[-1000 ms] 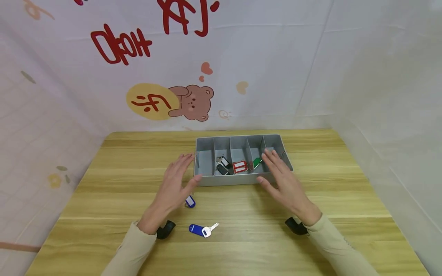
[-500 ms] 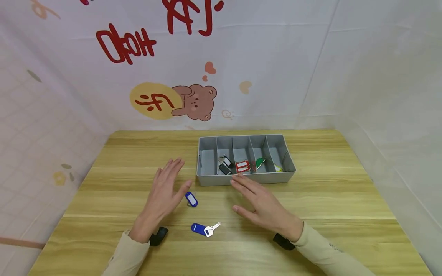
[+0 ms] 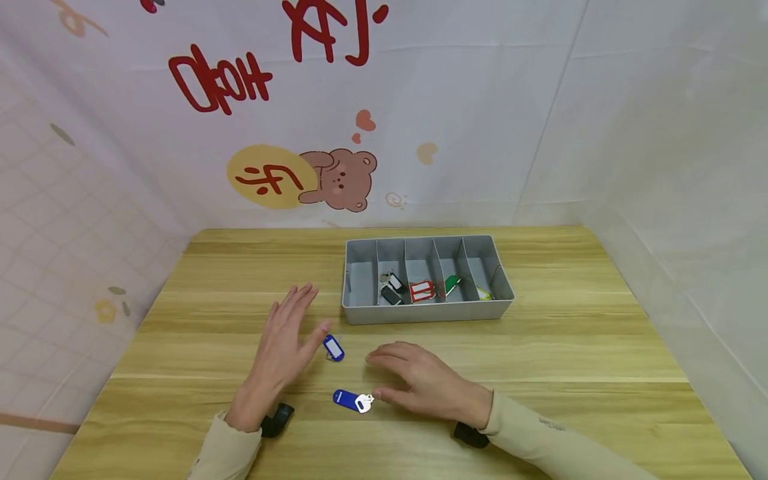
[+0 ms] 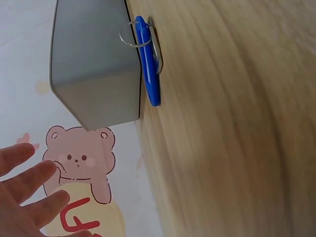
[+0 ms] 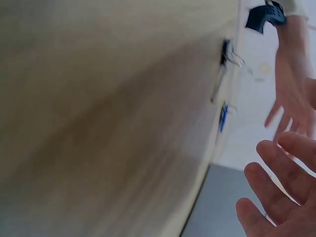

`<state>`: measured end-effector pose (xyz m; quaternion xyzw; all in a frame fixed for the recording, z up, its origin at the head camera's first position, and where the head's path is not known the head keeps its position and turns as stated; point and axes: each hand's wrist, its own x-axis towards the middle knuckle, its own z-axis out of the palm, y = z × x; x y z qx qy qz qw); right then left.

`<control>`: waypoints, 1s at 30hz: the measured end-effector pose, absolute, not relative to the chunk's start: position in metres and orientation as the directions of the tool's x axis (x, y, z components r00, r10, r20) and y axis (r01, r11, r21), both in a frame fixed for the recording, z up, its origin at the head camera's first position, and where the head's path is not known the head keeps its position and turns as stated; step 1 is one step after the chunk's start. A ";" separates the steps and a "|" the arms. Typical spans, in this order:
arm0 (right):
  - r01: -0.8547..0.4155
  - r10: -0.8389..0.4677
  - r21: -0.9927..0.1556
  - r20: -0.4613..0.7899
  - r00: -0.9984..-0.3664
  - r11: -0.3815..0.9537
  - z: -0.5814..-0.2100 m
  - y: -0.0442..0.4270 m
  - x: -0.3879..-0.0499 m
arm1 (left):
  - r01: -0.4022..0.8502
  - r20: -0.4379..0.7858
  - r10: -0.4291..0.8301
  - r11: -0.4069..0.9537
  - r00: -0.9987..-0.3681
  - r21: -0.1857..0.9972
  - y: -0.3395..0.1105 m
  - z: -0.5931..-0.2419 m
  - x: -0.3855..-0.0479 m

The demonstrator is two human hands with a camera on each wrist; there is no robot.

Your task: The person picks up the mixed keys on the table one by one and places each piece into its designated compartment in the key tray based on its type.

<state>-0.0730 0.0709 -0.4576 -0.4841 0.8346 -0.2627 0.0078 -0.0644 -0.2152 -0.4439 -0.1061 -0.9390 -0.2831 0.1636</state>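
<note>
On the table in the head view lie two blue key tags. The nearer blue key tag (image 3: 345, 399) has a silver key (image 3: 364, 402) on it; my right hand (image 3: 425, 383) hovers just right of that key, fingers loosely bent and holding nothing, its thumb covering part of the key. The farther blue key tag (image 3: 333, 348), with a white label, lies beside the thumb of my left hand (image 3: 282, 350), whose fingers are extended and empty. In the left wrist view this blue tag (image 4: 148, 64) shows its wire ring, close to the tray's wall.
A grey tray (image 3: 420, 312) with several compartments stands at the back. It holds black tags (image 3: 391, 295), red tags (image 3: 422, 291), a green tag (image 3: 452, 285) and a yellow tag (image 3: 483, 293). Behind the table (image 3: 570, 347) hangs a printed white cloth (image 3: 480, 100).
My right hand has moved from over the tray's right part down and left to the key. My left hand has drawn slightly left, away from the tray, uncovering the farther blue tag.
</note>
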 end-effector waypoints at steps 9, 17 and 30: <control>-0.807 -0.858 -0.486 0.196 -0.474 0.335 -0.468 0.052 -0.069 | 0.285 0.368 0.091 0.807 -0.925 0.517 -0.218 -0.446 -0.061; -0.813 -0.888 -0.489 0.147 -0.435 0.318 -0.469 0.043 -0.072 | 0.267 0.354 0.076 0.805 -0.932 0.530 -0.222 -0.449 -0.060; -0.814 -0.907 -0.480 0.081 -0.413 0.328 -0.469 0.038 -0.074 | 0.265 0.355 0.068 0.797 -0.932 0.543 -0.222 -0.451 -0.059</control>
